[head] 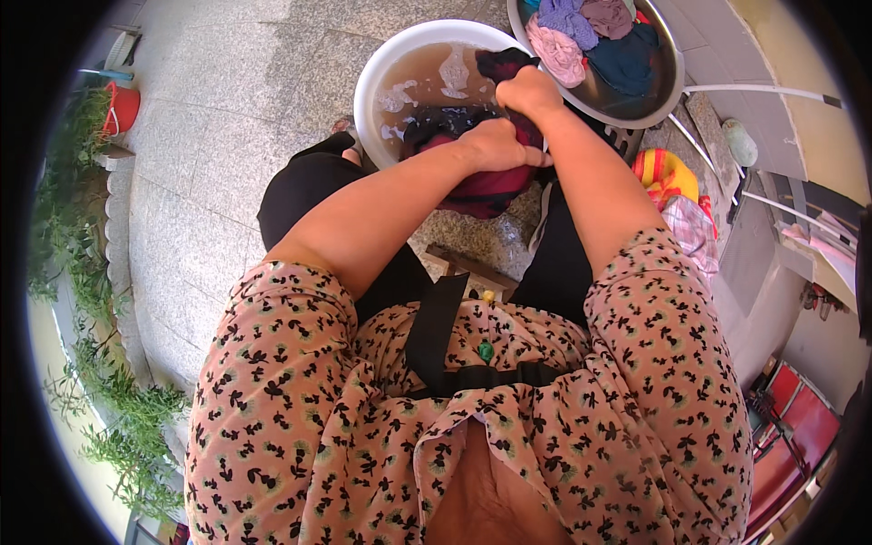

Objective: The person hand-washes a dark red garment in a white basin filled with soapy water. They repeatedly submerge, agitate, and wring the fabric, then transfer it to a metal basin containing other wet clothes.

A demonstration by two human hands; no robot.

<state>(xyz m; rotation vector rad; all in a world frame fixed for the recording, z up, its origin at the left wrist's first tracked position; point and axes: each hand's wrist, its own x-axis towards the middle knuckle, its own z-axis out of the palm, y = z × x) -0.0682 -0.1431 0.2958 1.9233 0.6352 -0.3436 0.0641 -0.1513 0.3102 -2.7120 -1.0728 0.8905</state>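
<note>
A wet dark red and black garment [492, 194] lies partly in a white basin [363, 102] of murky brown water and hangs over the near rim. My left hand [501, 145] is closed on the cloth at that rim, thumb pointing right. Farther off, near the basin's right side, my right hand [531, 92] grips another dark bunch of fabric, whose end sticks out beyond the fist. Foam patches float on the water [429, 75]. My fingertips are hidden, and whether both bunches belong to one garment I cannot tell.
A metal basin [674, 88] with several wrung clothes adjoins on the right. Yellow-red cloth [671, 177] and a plaid cloth [691, 228] lie nearer on that side. Between my legs is a wooden stool [470, 269]. Plants [95, 354] and a red bucket [124, 109] line the left.
</note>
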